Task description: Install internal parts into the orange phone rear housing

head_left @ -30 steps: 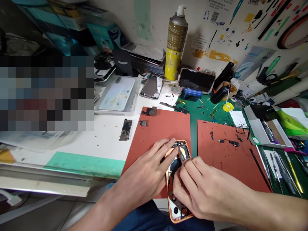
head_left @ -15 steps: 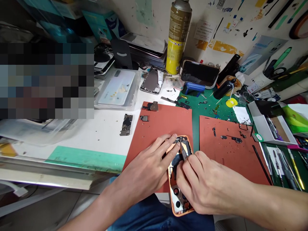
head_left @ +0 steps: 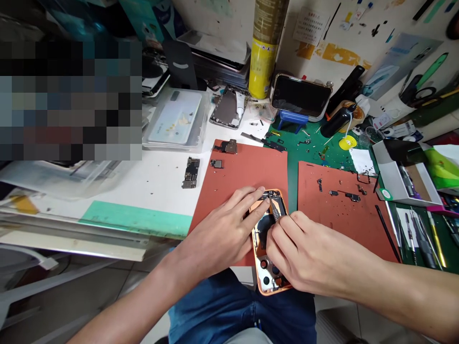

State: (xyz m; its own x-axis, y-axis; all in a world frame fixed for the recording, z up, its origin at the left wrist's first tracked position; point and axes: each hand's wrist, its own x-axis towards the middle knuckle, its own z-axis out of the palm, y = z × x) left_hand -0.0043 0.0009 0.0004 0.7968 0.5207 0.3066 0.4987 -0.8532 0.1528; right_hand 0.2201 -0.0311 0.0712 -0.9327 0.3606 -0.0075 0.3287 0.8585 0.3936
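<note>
- Orange-rimmed phone frame (head_left: pixel 266 230), nearest you: seemingly part-stripped, components (head_left: pixel 275 193) remaining inside.
- Your right hand (head_left: pixel 304 248)'s fingers pinch a metal tool (head_left: pixel 275 210); your left hand (head_left: pixel 225 234) rests over the frame, grip hidden.
- Farther left, a circuit board (head_left: pixel 191 172) seems already out.

Left hand (head_left: pixel 229 231) palm down, fingers (head_left: pixel 257 213) extended forward, right hand (head_left: pixel 297 251) curled, fingers apparently pinched, tips largely hidden.

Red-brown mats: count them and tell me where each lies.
2. One mat lies partly behind the left hand; the other mat lies further right, bearing small dark parts. No others show.
</note>
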